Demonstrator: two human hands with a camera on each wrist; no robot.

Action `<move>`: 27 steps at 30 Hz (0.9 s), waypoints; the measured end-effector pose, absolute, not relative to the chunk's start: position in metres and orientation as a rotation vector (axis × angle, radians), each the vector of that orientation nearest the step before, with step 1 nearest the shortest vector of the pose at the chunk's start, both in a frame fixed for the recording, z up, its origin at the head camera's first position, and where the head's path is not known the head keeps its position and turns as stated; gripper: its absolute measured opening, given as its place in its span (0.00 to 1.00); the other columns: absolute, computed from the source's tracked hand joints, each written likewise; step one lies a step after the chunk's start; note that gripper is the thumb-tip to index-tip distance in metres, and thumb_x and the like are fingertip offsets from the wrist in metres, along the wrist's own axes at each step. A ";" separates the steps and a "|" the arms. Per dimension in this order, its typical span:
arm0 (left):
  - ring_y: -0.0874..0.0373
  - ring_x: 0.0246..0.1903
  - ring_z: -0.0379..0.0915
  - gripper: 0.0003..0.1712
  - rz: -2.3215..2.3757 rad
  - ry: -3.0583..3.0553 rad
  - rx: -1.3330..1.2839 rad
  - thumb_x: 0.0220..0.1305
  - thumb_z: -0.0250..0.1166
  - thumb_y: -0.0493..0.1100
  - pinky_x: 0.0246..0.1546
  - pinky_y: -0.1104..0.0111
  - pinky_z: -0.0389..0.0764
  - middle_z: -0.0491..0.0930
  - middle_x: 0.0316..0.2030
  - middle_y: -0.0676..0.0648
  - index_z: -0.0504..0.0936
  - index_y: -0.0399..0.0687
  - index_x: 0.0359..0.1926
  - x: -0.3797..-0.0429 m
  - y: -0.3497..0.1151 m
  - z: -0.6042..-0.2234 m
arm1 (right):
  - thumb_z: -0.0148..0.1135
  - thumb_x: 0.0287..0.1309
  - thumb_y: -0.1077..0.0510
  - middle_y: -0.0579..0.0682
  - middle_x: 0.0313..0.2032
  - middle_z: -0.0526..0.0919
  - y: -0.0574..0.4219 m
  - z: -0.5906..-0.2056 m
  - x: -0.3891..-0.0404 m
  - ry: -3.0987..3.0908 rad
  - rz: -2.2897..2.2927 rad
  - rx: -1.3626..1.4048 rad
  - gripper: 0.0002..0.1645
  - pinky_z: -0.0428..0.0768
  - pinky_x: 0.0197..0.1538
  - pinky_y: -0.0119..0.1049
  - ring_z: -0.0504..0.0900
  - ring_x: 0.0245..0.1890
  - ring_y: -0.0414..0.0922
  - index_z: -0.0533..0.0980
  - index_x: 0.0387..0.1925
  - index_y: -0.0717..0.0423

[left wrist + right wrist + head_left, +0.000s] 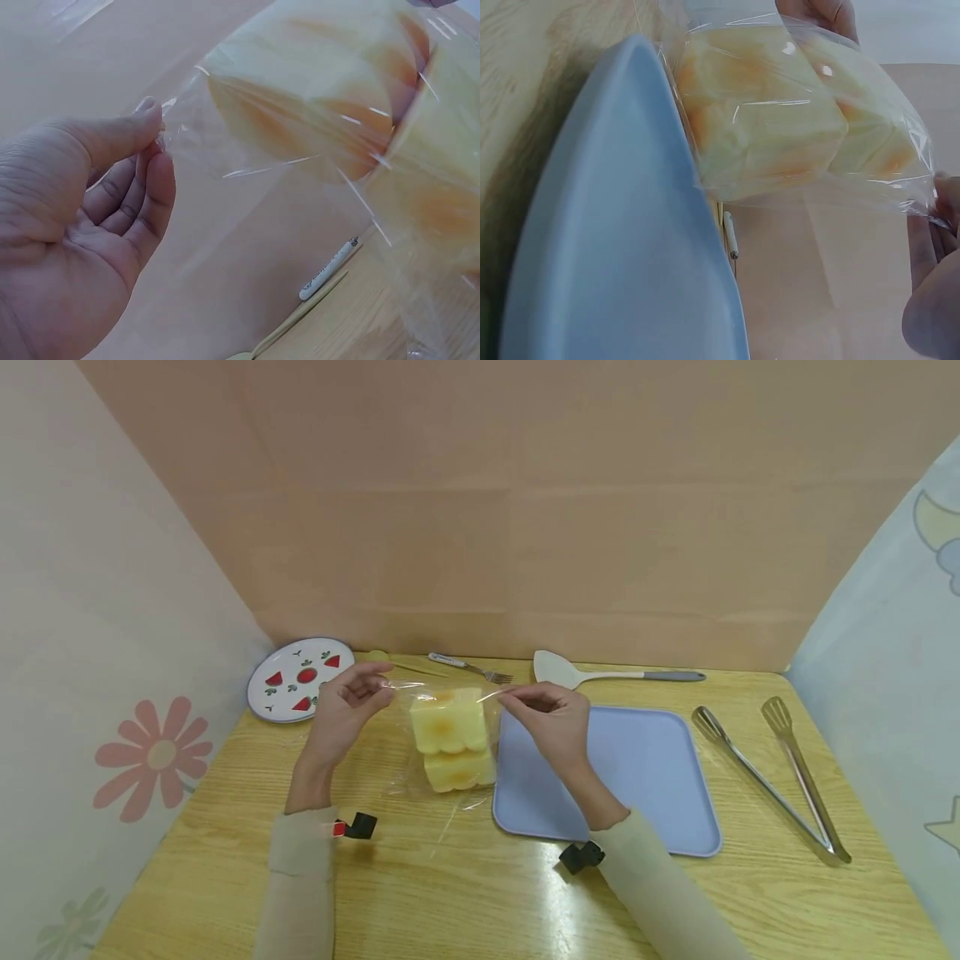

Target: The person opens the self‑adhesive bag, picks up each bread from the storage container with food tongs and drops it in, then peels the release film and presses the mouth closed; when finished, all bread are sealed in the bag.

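Observation:
A clear plastic bag (264, 162) holds two pieces of yellow bread (450, 727) with browned patches, one lying above the other in the head view. My left hand (339, 720) pinches the bag's left upper corner between thumb and index finger. On the other side, my right hand (553, 723) pinches the right upper corner with thumb and fingertips. The film is stretched between both hands. In the right wrist view the bread (765, 112) hangs beside the blue tray's raised rim; whether the bag's bottom touches the table is hard to tell.
Right of the bag lies a blue tray (645, 768), partly under my right forearm. Farther right are metal tongs (809, 785), spread apart. Along the back wall lie a white spatula (557, 670), a fork (447, 659), a gold spoon (378, 656) and a strawberry-patterned plate (288, 693).

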State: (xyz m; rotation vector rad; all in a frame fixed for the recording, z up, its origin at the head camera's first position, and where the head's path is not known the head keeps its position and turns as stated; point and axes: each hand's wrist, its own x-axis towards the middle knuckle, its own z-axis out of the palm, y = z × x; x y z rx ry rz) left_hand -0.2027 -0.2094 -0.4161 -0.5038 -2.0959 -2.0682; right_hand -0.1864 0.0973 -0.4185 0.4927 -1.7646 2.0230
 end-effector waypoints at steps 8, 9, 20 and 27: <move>0.61 0.38 0.79 0.18 -1.788 -2.225 -0.503 0.68 0.65 0.29 0.42 0.76 0.81 0.80 0.38 0.43 0.79 0.34 0.58 -0.204 -0.204 -0.416 | 0.76 0.51 0.70 0.61 0.29 0.89 0.099 -0.404 -0.179 -1.961 1.888 0.417 0.05 0.85 0.34 0.28 0.87 0.27 0.38 0.85 0.28 0.68; 0.61 0.37 0.79 0.17 -1.763 -2.228 -0.506 0.68 0.65 0.29 0.41 0.75 0.81 0.80 0.38 0.40 0.79 0.34 0.57 -0.204 -0.203 -0.416 | 0.77 0.51 0.70 0.61 0.28 0.88 0.100 -0.403 -0.179 -1.979 1.866 0.412 0.05 0.85 0.33 0.27 0.87 0.26 0.38 0.86 0.27 0.68; 0.56 0.41 0.81 0.15 -1.934 -2.084 -0.610 0.71 0.62 0.31 0.46 0.67 0.87 0.75 0.36 0.41 0.77 0.35 0.57 -0.200 -0.201 -0.410 | 0.78 0.53 0.65 0.55 0.29 0.89 0.108 -0.419 -0.190 -2.025 1.959 0.425 0.05 0.85 0.33 0.30 0.87 0.26 0.41 0.87 0.30 0.63; 0.58 0.39 0.77 0.14 -2.013 -2.060 -0.610 0.73 0.58 0.29 0.32 0.59 0.89 0.74 0.39 0.44 0.75 0.37 0.57 -0.200 -0.199 -0.410 | 0.78 0.54 0.59 0.48 0.28 0.90 0.107 -0.419 -0.189 -2.010 2.120 0.427 0.10 0.87 0.34 0.39 0.88 0.27 0.50 0.86 0.31 0.63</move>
